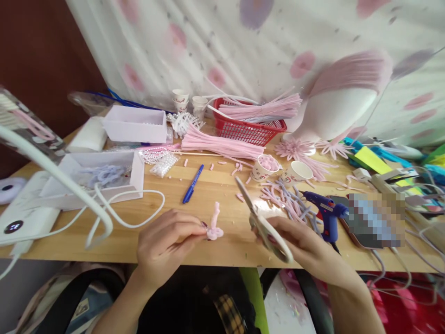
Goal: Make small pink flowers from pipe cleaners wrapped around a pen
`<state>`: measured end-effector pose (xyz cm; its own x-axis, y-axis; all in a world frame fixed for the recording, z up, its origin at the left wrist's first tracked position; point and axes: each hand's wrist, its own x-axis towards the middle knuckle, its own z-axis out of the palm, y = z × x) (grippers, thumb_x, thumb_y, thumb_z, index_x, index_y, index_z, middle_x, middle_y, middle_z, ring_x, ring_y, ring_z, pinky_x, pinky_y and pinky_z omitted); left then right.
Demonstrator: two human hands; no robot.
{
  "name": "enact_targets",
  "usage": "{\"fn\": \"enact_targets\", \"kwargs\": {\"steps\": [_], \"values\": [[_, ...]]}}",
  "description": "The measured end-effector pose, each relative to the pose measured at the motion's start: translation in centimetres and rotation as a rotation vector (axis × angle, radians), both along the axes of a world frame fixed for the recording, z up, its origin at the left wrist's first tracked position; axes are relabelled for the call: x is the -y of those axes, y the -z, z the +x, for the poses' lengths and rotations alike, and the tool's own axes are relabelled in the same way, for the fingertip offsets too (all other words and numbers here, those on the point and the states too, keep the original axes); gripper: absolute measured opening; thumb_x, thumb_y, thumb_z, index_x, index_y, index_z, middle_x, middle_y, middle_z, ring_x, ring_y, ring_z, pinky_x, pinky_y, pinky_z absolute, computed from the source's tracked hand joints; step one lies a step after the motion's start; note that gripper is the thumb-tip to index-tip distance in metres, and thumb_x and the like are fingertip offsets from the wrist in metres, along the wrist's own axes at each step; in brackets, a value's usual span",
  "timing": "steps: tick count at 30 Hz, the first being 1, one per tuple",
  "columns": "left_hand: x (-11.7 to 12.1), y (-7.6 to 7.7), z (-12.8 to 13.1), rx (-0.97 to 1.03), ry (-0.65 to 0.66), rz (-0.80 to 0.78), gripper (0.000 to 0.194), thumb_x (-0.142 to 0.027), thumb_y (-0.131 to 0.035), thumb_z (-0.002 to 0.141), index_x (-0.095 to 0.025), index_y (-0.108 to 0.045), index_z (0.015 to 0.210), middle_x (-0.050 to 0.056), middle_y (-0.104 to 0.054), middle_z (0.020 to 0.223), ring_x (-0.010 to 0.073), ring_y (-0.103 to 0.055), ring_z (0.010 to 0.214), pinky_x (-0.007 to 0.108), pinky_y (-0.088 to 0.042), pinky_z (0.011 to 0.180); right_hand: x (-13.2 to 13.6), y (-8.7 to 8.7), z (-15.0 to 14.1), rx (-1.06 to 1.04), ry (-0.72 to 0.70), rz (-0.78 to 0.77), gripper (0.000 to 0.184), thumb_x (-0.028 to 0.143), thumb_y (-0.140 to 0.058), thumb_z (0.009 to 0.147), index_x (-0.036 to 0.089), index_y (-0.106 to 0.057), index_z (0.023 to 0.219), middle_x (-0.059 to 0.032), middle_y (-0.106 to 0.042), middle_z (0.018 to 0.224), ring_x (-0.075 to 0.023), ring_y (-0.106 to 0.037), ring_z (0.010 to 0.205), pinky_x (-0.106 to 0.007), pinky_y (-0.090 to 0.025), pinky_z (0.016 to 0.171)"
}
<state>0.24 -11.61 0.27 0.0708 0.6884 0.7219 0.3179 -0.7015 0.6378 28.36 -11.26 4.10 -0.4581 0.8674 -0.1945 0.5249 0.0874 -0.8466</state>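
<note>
I have both grips closed: the left grip [170, 246] pinched at its fingertips, the right grip [306, 243] curled round some handles. On my feed the wooden counter [225, 255] runs beneath them. Beyond the right grip stands a white head form [340, 111]; farther off, between the grips, sits a red basket [239, 132]. Scissors [256, 218] fill the right grip, tips pointing away, with a blue glue gun [327, 213] just right of it. Beyond the left grip lies a blue pen [193, 184]; its fingertips hold a looped, fuzzy pink piece [215, 232].
</note>
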Motion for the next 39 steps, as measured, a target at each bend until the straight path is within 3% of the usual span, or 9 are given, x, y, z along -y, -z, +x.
{"fn": "enact_targets", "kwargs": {"steps": [3,5,9,11,14,21,27,32,39], "values": [[-0.3,0.0,0.0,0.038,0.011,-0.021,0.018,-0.008,-0.074,0.075,-0.023,-0.071,0.085,0.001,-0.074,0.074,0.0171,-0.069,0.067,0.028,-0.054,0.06,1.4,0.9,0.0,-0.435,-0.023,-0.309,0.043,0.057,-0.063,0.08,0.02,-0.058,0.1,-0.0093,-0.065,0.086,-0.0216,-0.064,0.069,-0.033,-0.052,0.059],[-0.5,-0.1,-0.1,0.016,0.024,0.0,0.019,-0.008,-0.073,0.076,-0.024,-0.071,0.087,0.001,-0.074,0.075,0.0174,-0.069,0.068,0.028,-0.055,0.061,1.9,1.5,-0.6,-0.553,-0.006,-0.378,0.052,0.06,-0.068,0.074,0.022,-0.052,0.107,-0.0048,-0.059,0.078,-0.0199,-0.061,0.064,-0.034,-0.053,0.059],[-1.0,-0.8,-0.3,-0.055,0.048,0.063,0.017,-0.008,-0.07,0.079,-0.023,-0.072,0.088,0.002,-0.073,0.078,0.0165,-0.068,0.072,0.027,-0.054,0.062,1.6,1.6,-1.6,-0.424,0.001,-0.179,0.058,0.063,-0.069,0.071,0.024,-0.049,0.109,-0.0063,-0.056,0.093,-0.0208,-0.06,0.081,-0.04,-0.052,0.082],[-1.3,-1.3,-0.3,-0.092,0.058,0.064,0.016,-0.008,-0.069,0.08,-0.022,-0.072,0.088,0.002,-0.072,0.078,0.0156,-0.067,0.072,0.026,-0.053,0.062,1.0,1.2,-1.9,-0.231,-0.049,-0.01,0.07,0.063,-0.077,0.06,0.022,-0.049,0.109,-0.0088,-0.056,0.1,-0.0248,-0.058,0.089,-0.038,-0.051,0.083],[-1.5,-1.9,-0.2,-0.144,0.12,0.066,0.015,-0.009,-0.067,0.082,-0.021,-0.07,0.089,0.002,-0.071,0.078,0.0154,-0.066,0.072,0.027,-0.052,0.065,0.5,0.3,-2.5,0.018,-0.101,0.133,0.082,0.054,-0.086,0.047,0.019,-0.048,0.111,-0.0088,-0.058,0.099,-0.0255,-0.058,0.084,-0.033,-0.05,0.073],[-1.4,-2.1,0.0,-0.227,0.148,0.125,0.011,-0.013,-0.064,0.086,-0.021,-0.072,0.087,0.004,-0.075,0.081,0.0175,-0.068,0.076,0.027,-0.053,0.065,0.4,0.2,-4.0,0.068,-0.174,0.248,0.075,0.048,-0.086,0.049,0.02,-0.048,0.107,-0.0076,-0.061,0.096,-0.0207,-0.056,0.074,-0.029,-0.046,0.066],[-1.3,-1.5,0.0,-0.258,0.11,0.162,0.02,-0.011,-0.068,0.082,-0.022,-0.072,0.098,0.003,-0.077,0.09,0.0177,-0.069,0.082,0.027,-0.055,0.069,0.5,0.4,-4.0,0.107,-0.166,0.271,0.054,0.046,-0.079,0.063,0.02,-0.047,0.098,-0.0037,-0.057,0.086,-0.0166,-0.048,0.068,-0.027,-0.04,0.058],[-1.5,-1.7,0.1,-0.277,0.116,0.204,0.023,-0.006,-0.065,0.083,-0.019,-0.071,0.1,0.003,-0.076,0.088,0.0172,-0.068,0.083,0.027,-0.054,0.071,0.5,0.2,-4.4,0.119,-0.111,0.241,0.028,0.031,-0.066,0.077,0.021,-0.04,0.082,0.0026,-0.048,0.073,-0.0123,-0.04,0.061,-0.025,-0.036,0.055],[-2.2,-1.8,0.3,-0.245,0.102,0.22,0.017,-0.007,-0.064,0.083,-0.018,-0.072,0.093,0.004,-0.076,0.08,0.0166,-0.069,0.075,0.025,-0.053,0.066,0.5,1.8,-4.0,0.05,0.0,0.208,0.024,0.017,-0.063,0.074,0.021,-0.039,0.079,0.0053,-0.047,0.066,-0.0096,-0.038,0.054,-0.022,-0.031,0.049]]}}
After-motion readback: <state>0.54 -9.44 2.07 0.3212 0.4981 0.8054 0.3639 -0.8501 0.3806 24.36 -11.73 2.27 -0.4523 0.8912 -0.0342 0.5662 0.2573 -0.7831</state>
